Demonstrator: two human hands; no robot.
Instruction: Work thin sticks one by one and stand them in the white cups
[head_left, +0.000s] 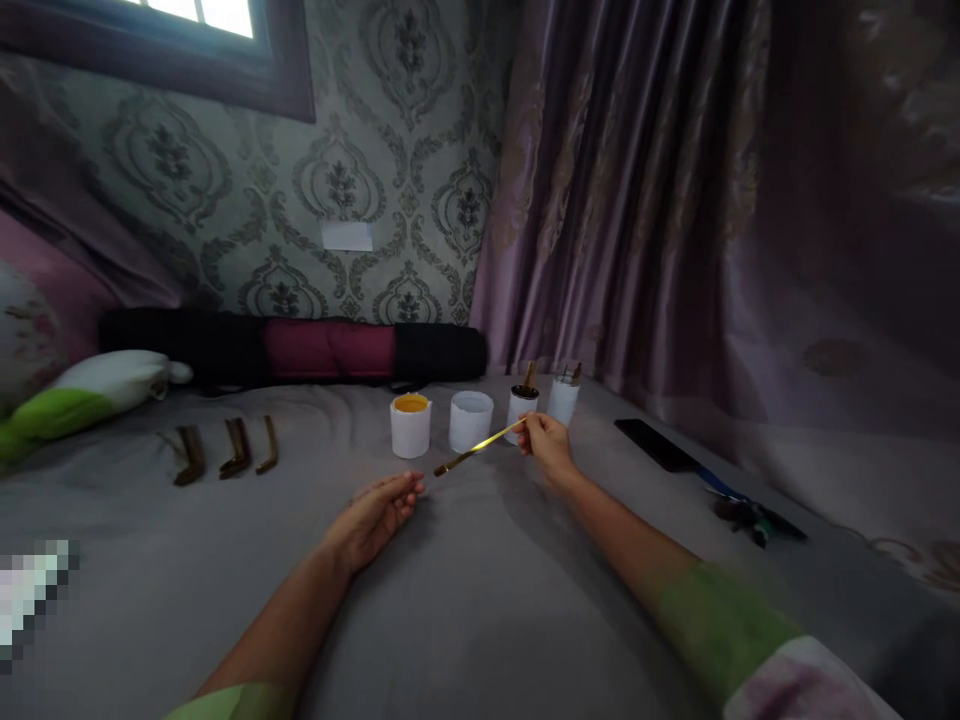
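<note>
My right hand point(545, 442) is closed in a pinch on one end of a slim, shiny gold stick with a dark brown tip point(480, 447). The stick slants down to the left, above the grey sheet. Close to its dark tip, my left hand point(382, 512) is half curled with fingers apart and nothing in it. Behind the stick stand a white tub with yellow-orange contents point(410, 430) and a plain white tub point(471, 424). A tub with a dark brown top point(523, 394) is partly hidden by my right hand; another white container with sticks point(564, 398) stands beside it.
Several bent brown pieces point(235, 450) lie on the left of the grey sheet point(465, 620). On the right are a flat black object with a blue part point(660, 446) and a dark tool point(750, 515). A black and maroon roll point(330, 348) lies against the wall.
</note>
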